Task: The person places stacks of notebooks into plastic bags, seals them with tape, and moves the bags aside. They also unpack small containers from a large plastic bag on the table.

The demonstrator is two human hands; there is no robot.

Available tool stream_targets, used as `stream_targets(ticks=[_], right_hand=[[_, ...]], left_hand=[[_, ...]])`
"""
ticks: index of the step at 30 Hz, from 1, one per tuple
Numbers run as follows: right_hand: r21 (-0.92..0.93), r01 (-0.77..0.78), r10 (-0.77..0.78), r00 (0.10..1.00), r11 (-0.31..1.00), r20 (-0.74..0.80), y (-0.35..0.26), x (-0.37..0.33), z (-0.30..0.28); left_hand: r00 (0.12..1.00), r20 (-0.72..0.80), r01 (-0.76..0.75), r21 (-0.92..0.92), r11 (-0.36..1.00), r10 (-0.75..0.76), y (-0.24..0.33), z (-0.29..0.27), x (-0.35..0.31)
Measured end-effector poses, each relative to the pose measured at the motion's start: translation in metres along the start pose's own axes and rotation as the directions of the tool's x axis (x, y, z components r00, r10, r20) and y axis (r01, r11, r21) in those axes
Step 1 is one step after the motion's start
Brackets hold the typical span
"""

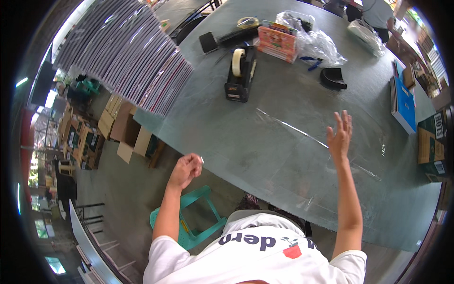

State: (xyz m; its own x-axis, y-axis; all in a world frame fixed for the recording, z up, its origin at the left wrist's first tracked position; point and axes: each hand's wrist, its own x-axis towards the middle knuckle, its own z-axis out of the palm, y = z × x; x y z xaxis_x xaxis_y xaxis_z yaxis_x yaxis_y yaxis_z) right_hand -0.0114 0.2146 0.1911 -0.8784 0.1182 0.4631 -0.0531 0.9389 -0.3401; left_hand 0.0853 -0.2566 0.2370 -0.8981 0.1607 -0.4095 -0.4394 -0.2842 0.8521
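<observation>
My left hand (186, 171) is closed just off the table's near left edge. A tiny whitish bit shows at its fingertips, too small to make out. My right hand (340, 137) is open, fingers spread, over the right half of the table. Beneath and beside it lies a clear plastic sheet or sleeve (293, 127), made visible mainly by a bright line of glare. Farther off stands a black tape dispenser (238, 91) with a roll of tape (238, 61) in it, apart from both hands.
A tall stack of plastic-wrapped books (132, 57) rises at the table's (227, 142) left. Colourful booklets (278, 42), crumpled plastic (321, 47), blue-handled pliers or cutters (313, 62) and a black curved piece (333, 78) lie beyond. Blue books (402, 105) sit right; a green stool (201, 217) stands below.
</observation>
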Motion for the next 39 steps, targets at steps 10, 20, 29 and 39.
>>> stream_targets(ticks=[10,20,29,39], right_hand=[[0.642,-0.439,-0.348,0.579,0.629,0.737,-0.214,-0.066,0.018],[0.612,-0.286,-0.456,0.459,0.737,0.763,-0.302,-0.082,0.058],[0.368,-0.627,-0.498,-0.037,0.687,0.867,-0.318,-0.066,0.123],[0.579,-0.303,-0.580,0.097,0.757,0.809,-0.329,-0.053,0.100]], left_hand=[[0.894,-0.399,0.048,0.537,0.842,0.203,-0.050,-0.024,-0.015],[0.844,-0.507,-0.064,0.228,0.971,0.175,-0.081,-0.007,-0.030],[0.835,-0.526,-0.146,0.069,0.987,0.161,-0.094,-0.009,-0.024],[0.845,-0.475,-0.167,0.201,0.965,0.245,-0.083,-0.011,-0.031]])
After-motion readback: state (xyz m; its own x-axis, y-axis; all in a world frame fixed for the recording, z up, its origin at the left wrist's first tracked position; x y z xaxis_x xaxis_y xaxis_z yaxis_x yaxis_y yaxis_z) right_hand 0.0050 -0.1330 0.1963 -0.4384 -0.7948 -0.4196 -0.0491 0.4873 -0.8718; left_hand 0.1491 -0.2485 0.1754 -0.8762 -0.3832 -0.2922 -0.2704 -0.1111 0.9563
